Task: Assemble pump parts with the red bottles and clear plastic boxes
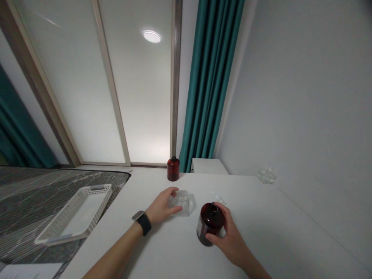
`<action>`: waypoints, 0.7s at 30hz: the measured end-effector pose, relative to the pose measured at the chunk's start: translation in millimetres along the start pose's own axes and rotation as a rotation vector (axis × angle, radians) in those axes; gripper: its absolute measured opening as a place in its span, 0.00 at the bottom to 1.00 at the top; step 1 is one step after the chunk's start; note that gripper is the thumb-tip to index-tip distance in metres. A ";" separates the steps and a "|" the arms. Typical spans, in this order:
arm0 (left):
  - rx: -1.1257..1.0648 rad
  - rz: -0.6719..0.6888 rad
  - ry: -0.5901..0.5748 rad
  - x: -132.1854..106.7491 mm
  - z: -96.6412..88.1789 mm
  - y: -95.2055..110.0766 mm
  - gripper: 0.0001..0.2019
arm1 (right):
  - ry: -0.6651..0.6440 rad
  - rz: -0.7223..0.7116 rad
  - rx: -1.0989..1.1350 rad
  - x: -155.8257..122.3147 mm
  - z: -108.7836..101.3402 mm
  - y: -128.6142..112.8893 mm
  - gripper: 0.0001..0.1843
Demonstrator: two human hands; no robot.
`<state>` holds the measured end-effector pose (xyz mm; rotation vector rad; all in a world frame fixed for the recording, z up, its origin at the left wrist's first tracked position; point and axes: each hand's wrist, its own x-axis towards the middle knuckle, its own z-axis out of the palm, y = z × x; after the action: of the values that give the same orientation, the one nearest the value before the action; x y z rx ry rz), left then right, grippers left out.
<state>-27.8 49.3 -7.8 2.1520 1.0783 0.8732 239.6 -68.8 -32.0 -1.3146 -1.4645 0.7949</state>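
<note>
My right hand (229, 236) is wrapped round a dark reddish-brown bottle (211, 217) with a pale label on its left side; the bottle's neck is open, with no cap on it. My left hand (162, 205), with a dark-strapped watch on the wrist, has its thumb and fingers round the left side of a small clear box (182, 202) on the white table. Behind the bottle lies a thin clear piece (218, 197), too faint to name. A second reddish-brown bottle (173, 169) with a dark top stands near the table's far edge.
A white perforated basket (45, 237) lies at the left on a grey patterned surface. Some crumpled clear plastic (266, 176) sits at the table's far right, by the wall. Beyond the table are a low white cabinet (209, 166) and a teal curtain (213, 77).
</note>
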 end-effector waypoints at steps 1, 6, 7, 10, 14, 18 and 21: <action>-0.003 -0.009 0.010 -3.4 -4.2 -2.1 0.27 | -0.012 0.000 -0.005 4.5 4.0 -3.2 0.44; -0.030 -0.042 0.051 -12.2 -16.0 -12.8 0.25 | -0.092 -0.026 -0.018 33.8 20.4 -16.7 0.43; -0.034 -0.050 0.057 -12.4 -17.0 -15.0 0.25 | -0.106 -0.040 -0.018 39.9 23.3 -17.9 0.42; -0.047 -0.067 0.074 -11.8 -18.7 -20.3 0.25 | -0.121 -0.085 -0.011 54.5 31.9 -18.5 0.42; -0.044 -0.076 0.062 -12.0 -20.5 -20.1 0.26 | -0.059 -0.102 -0.007 60.0 42.6 -14.9 0.41; -0.030 -0.070 0.031 -13.4 -20.8 -13.1 0.26 | 0.009 -0.096 -0.037 54.9 49.1 -9.9 0.43; -0.036 -0.063 0.025 -14.0 -19.8 -11.3 0.26 | 0.031 -0.090 -0.020 51.3 52.0 -4.3 0.43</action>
<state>-54.4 47.2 -7.8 2.0712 1.1281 0.8866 192.4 -13.0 -32.2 -1.2612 -1.5000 0.6998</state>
